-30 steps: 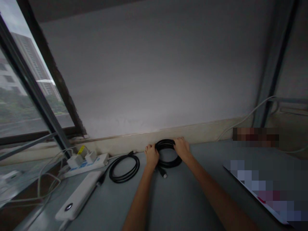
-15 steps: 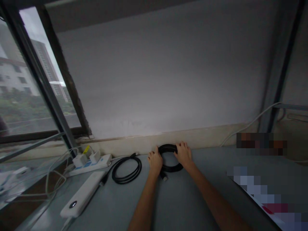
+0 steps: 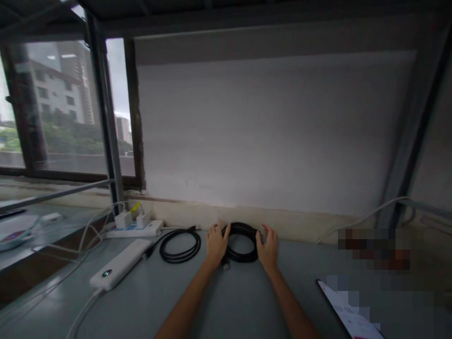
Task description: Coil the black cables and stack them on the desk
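With the clock laid on the desk [image 3: 240,306] and its centre on the thick coil of black cable [image 3: 242,258], twelve points to the wall [image 3: 264,136]. The coil lies in a flat ring near the foot of that wall, straight ahead of me. My left hand [image 3: 216,242] is at nine o'clock, loosely spread, its thumb up against or over the ring's edge; I can't tell whether it presses. My right hand [image 3: 267,245] is at three, also spread, thumb and fingers apart, thumb by the rim; I can't tell if it touches. Neither hand is closed around the cable. The coil's plug [image 3: 225,266] sticks out at about seven. Farther out at nine, past my left hand, lies a thinner loop of black cable [image 3: 180,258], one end reaching toward a white block [image 3: 122,264] between eight and nine, which has a small dark round spot and a white cord [image 3: 84,308] at its near end. Toward ten sits a white power strip [image 3: 136,230] with two white plugs [image 3: 123,220] in it. The window [image 3: 70,132] is at ten, beyond a metal post [image 3: 106,103]. At four lies a flat screen [image 3: 348,310], partly blurred out.
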A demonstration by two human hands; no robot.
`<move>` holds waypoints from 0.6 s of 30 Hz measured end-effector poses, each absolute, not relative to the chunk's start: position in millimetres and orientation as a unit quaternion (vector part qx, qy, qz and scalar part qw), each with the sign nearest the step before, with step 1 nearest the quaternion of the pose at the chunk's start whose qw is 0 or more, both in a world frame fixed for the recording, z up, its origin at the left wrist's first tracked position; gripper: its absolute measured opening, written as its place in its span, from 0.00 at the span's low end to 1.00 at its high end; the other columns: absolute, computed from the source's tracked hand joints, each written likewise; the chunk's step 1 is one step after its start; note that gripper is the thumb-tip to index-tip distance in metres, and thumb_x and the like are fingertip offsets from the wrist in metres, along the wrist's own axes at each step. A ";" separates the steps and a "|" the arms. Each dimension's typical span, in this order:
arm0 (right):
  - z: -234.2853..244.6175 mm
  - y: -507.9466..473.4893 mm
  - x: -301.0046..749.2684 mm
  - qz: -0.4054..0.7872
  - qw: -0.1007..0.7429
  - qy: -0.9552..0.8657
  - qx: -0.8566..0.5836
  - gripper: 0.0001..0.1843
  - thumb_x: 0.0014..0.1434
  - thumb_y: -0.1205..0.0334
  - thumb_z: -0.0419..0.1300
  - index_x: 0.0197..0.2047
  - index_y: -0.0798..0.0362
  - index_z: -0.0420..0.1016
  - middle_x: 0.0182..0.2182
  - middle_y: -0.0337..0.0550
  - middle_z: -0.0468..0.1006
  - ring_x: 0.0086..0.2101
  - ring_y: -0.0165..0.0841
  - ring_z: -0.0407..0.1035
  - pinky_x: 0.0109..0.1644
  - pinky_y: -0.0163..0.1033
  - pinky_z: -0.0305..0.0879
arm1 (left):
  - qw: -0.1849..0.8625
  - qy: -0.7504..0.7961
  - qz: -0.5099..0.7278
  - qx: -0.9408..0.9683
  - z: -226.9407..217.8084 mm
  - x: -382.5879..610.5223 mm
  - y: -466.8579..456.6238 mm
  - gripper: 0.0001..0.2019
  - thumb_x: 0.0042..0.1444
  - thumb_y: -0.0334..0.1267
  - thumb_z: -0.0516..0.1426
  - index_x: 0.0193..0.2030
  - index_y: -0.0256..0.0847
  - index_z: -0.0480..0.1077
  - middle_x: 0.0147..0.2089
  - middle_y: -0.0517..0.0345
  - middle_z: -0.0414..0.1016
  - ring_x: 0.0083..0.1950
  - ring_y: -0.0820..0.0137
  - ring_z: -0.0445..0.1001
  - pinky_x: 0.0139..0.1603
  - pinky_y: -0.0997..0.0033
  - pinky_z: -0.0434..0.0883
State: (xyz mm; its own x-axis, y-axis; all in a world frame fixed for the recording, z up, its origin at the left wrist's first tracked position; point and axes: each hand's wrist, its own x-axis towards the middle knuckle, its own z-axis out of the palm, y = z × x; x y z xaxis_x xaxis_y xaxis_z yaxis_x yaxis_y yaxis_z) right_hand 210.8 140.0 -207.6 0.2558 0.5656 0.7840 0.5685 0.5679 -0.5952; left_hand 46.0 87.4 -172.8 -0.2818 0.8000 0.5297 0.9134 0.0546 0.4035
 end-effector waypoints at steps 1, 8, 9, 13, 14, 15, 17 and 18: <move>-207.5 140.8 210.8 0.016 0.654 -0.601 -0.460 0.23 0.54 0.49 0.48 0.45 0.58 0.66 0.37 0.52 0.69 0.40 0.40 0.63 0.48 0.48 0.58 | 0.085 -0.715 -0.366 -0.590 -175.6 43.2 81.4 0.22 0.59 0.42 0.39 0.58 0.44 0.57 0.54 0.44 0.64 0.54 0.60 0.63 0.52 0.54 0.65; -204.1 139.0 217.5 0.122 0.693 -0.516 -0.489 0.20 0.51 0.50 0.45 0.37 0.57 0.66 0.34 0.53 0.70 0.36 0.39 0.64 0.46 0.47 0.59 | 0.052 -0.692 -0.501 -0.517 -198.9 24.2 44.3 0.21 0.58 0.43 0.41 0.53 0.38 0.62 0.48 0.48 0.66 0.51 0.63 0.64 0.54 0.55 0.65; -204.1 136.5 218.3 0.125 0.688 -0.517 -0.493 0.19 0.52 0.50 0.45 0.36 0.56 0.65 0.34 0.52 0.70 0.35 0.39 0.64 0.45 0.46 0.60 | 0.050 -0.688 -0.515 -0.509 -200.4 22.2 41.7 0.20 0.57 0.43 0.41 0.52 0.38 0.62 0.48 0.49 0.66 0.51 0.62 0.64 0.54 0.54 0.65; -205.0 120.0 220.4 0.139 0.668 -0.531 -0.502 0.18 0.52 0.51 0.44 0.34 0.55 0.65 0.33 0.51 0.72 0.36 0.38 0.65 0.45 0.44 0.60 | 0.048 -0.674 -0.544 -0.497 -201.3 18.4 35.3 0.19 0.56 0.42 0.42 0.50 0.38 0.63 0.46 0.49 0.66 0.51 0.63 0.64 0.56 0.54 0.63; -205.1 114.6 221.1 0.143 0.664 -0.535 -0.503 0.17 0.52 0.51 0.44 0.34 0.55 0.65 0.33 0.51 0.72 0.36 0.37 0.65 0.46 0.43 0.60 | 0.048 -0.671 -0.547 -0.498 -200.7 18.6 33.7 0.19 0.56 0.42 0.42 0.50 0.38 0.63 0.45 0.49 0.66 0.50 0.63 0.64 0.56 0.55 0.63; -205.2 109.1 222.1 0.148 0.659 -0.539 -0.504 0.17 0.52 0.51 0.45 0.33 0.55 0.65 0.33 0.51 0.72 0.36 0.37 0.65 0.46 0.43 0.59 | 0.048 -0.667 -0.549 -0.501 -200.0 19.3 31.7 0.19 0.56 0.42 0.42 0.49 0.38 0.63 0.45 0.49 0.66 0.50 0.63 0.64 0.56 0.55 0.63; -205.2 98.3 224.8 0.161 0.649 -0.546 -0.504 0.16 0.51 0.50 0.46 0.32 0.54 0.66 0.33 0.50 0.72 0.36 0.37 0.65 0.46 0.42 0.60 | 0.048 -0.658 -0.551 -0.511 -198.5 21.5 27.1 0.18 0.55 0.41 0.43 0.48 0.38 0.64 0.44 0.49 0.66 0.50 0.63 0.64 0.56 0.55 0.63; -205.3 93.5 226.4 0.170 0.644 -0.549 -0.505 0.16 0.51 0.51 0.46 0.31 0.54 0.66 0.32 0.49 0.73 0.35 0.37 0.66 0.45 0.42 0.60 | 0.047 -0.653 -0.551 -0.517 -197.7 22.9 24.4 0.18 0.55 0.41 0.43 0.48 0.38 0.64 0.44 0.50 0.66 0.49 0.64 0.64 0.56 0.55 0.63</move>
